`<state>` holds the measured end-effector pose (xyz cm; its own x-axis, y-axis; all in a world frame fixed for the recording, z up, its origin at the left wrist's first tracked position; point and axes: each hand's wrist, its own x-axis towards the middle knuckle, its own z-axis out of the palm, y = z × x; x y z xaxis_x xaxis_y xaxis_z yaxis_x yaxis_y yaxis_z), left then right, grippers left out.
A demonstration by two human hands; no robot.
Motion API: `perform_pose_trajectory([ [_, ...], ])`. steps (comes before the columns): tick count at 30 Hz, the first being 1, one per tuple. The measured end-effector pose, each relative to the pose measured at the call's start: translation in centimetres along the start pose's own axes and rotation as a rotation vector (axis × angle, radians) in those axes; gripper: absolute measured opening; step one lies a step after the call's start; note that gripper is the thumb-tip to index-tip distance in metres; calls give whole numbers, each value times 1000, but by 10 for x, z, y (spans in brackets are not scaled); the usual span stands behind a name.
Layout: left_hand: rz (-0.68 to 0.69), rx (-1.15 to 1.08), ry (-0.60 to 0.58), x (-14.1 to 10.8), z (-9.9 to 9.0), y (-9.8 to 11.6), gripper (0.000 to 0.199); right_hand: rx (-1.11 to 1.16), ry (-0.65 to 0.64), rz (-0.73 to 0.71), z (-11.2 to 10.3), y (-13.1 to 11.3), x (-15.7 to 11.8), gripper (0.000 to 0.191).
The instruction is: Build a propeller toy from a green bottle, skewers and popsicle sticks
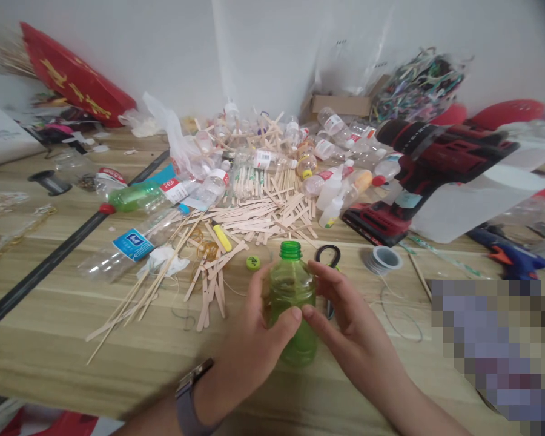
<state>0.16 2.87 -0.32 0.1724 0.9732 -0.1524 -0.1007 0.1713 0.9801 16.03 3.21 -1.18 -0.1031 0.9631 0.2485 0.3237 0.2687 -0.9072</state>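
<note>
A green plastic bottle (295, 290) without a cap stands upright on the wooden table near its front. My left hand (266, 327) is wrapped round its left side, with the thumb across the front. On the right side, my right hand (340, 312) holds the same bottle with thumb and fingers. A small green cap (253, 262) lies just behind my left hand. Black-handled scissors (327, 257) lie behind my right hand, partly hidden by it.
Wooden sticks (254, 218) and clear bottles (336, 124) are heaped at the back. A red and black drill (413, 175) stands at right, near a spool (385, 259) and a blue glue gun (511, 254). A black bar (49, 263) crosses the left side.
</note>
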Motion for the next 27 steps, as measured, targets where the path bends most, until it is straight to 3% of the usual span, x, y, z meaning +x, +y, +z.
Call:
perform_pose_trajectory([
  [8, -1, -115, -90, 3, 2, 3, 53, 180, -6, 130, 1, 4, 4, 59],
  [11, -78, -132, -39, 6, 2, 0, 54, 220, -29, 183, 0, 0, 6, 65],
  [15, -102, -152, 30, 9, 2, -2, 43, 262, -91, 195, -3, -6, 7, 51],
  [20, -73, -73, 65, 9, 1, -1, 36, 129, -62, 151, -2, -5, 6, 45],
  [27, -75, -62, 50, 4, 0, -5, 49, 3, 3, 83, 3, 3, 1, 45],
])
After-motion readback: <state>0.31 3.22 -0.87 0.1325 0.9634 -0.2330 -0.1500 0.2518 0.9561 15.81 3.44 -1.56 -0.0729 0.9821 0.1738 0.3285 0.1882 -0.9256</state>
